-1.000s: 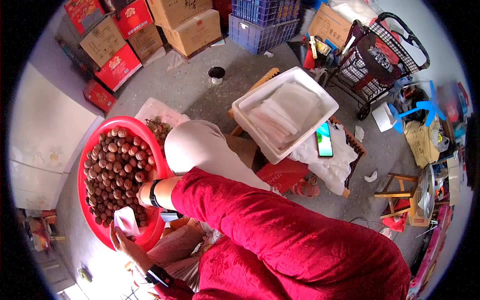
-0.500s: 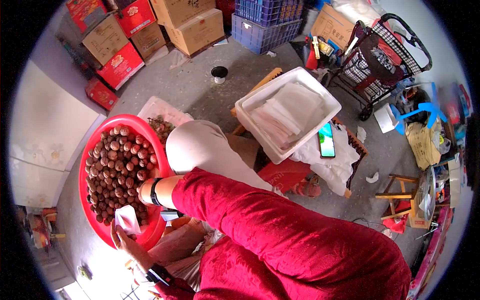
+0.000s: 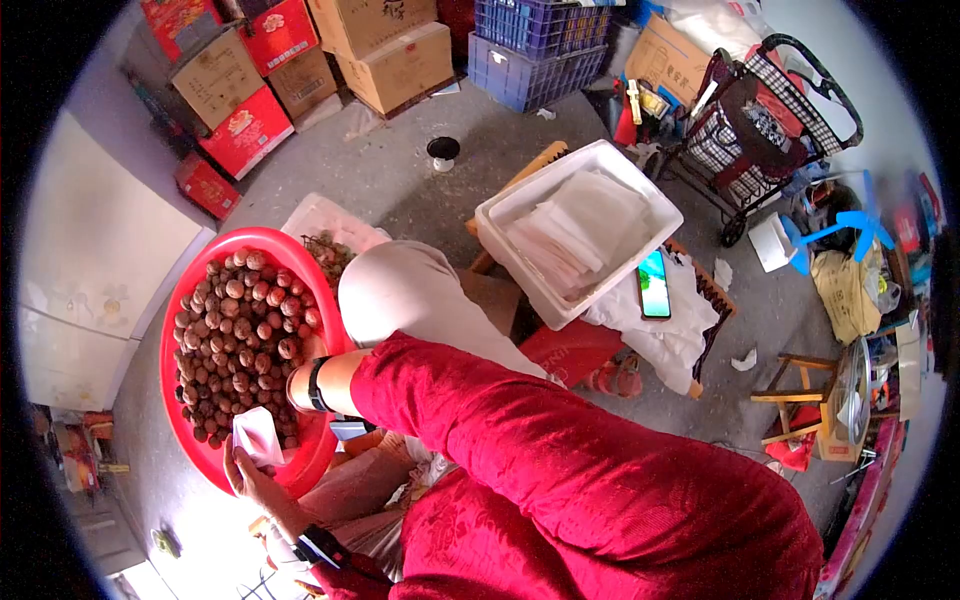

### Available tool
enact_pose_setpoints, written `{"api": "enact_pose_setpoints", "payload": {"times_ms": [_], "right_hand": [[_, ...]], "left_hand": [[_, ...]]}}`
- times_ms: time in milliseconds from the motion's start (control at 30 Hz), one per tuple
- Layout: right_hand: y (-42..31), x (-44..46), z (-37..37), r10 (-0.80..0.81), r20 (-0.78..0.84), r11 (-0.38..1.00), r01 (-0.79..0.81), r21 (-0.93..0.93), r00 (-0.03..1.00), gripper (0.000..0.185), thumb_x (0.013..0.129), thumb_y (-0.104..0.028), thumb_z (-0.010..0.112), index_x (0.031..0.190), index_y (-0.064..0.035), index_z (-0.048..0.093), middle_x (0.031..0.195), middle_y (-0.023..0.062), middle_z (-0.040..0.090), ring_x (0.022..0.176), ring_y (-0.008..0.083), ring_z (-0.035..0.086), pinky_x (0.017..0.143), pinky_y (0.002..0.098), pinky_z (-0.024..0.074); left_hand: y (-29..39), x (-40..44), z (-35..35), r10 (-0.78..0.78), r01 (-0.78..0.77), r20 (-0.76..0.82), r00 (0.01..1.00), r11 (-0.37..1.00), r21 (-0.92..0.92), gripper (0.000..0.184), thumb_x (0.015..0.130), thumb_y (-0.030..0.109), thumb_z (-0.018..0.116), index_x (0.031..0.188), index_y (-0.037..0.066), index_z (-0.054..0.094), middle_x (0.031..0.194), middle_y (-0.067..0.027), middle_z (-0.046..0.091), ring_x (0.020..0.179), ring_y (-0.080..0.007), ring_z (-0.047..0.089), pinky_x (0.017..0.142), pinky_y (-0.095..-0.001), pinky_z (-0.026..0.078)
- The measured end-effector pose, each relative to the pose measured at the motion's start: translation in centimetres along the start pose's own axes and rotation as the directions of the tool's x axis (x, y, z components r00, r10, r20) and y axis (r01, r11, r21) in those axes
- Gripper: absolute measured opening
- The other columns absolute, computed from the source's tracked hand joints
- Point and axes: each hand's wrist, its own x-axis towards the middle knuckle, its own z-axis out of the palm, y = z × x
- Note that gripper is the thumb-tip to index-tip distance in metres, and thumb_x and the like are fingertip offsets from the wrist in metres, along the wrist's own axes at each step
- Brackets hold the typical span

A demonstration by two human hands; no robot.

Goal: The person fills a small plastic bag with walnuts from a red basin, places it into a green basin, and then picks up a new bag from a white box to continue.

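A red plastic basin [image 3: 174, 400] full of brown walnuts [image 3: 235, 330] is at the left. My left hand [image 3: 256, 487] is closed on the lower edge of a small white bag [image 3: 258, 436], which it holds over the near side of the basin. My right hand [image 3: 300, 387], below a black wristband, reaches into the basin's right side beside the walnuts. Its fingers are mostly hidden, so whether they hold a walnut does not show.
A white foam box [image 3: 487, 215] with a stack of thin white sheets or bags sits right of my knee. Beside it a lit phone [image 3: 654, 285] rests on white cloth. Cartons [image 3: 393, 70], blue crates [image 3: 530, 75] and a wheeled cart [image 3: 740, 135] stand at the back.
The right hand has shifted slightly right within the basin. My left hand keeps the white bag in almost the same place. The whole view has moved a little.
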Motion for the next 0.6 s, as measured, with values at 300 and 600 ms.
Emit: {"api": "enact_pose_setpoints", "payload": {"times_ms": [300, 600], "right_hand": [[0.2, -10.7, -7.2, -0.149, -0.156, 0.988, 0.155, 0.025, 0.976, 0.054, 0.066, -0.02, 0.082, 0.117, -0.0094, 0.068, 0.142, 0.0079, 0.048, 0.124, 0.0347, 0.052, 0.095, 0.0445, 0.0488], [-1.1, -0.2, -2.7, -0.008, 0.12, 0.974, 0.035, -0.225, 0.993, 0.039, 0.088, -0.03, 0.056, 0.125, -0.0229, 0.064, 0.135, 0.0008, 0.056, 0.122, 0.0212, 0.052, 0.101, 0.0407, 0.0404]], "left_hand": [[0.6, -0.5, 0.6, -0.002, 0.001, -0.011, 1.0, 0.999, -0.054, 0.025, 0.096, 0.023, 0.058, 0.116, 0.01, 0.067, 0.074, 0.0077, 0.055, 0.053, -0.0005, 0.038, 0.046, -0.0155, 0.029], [-1.4, 0.6, 0.3, 0.041, -0.053, -0.064, 0.997, 0.977, -0.207, 0.025, 0.095, 0.018, 0.056, 0.117, 0.008, 0.066, 0.083, 0.0034, 0.059, 0.059, -0.0038, 0.042, 0.049, -0.0176, 0.033]]}}
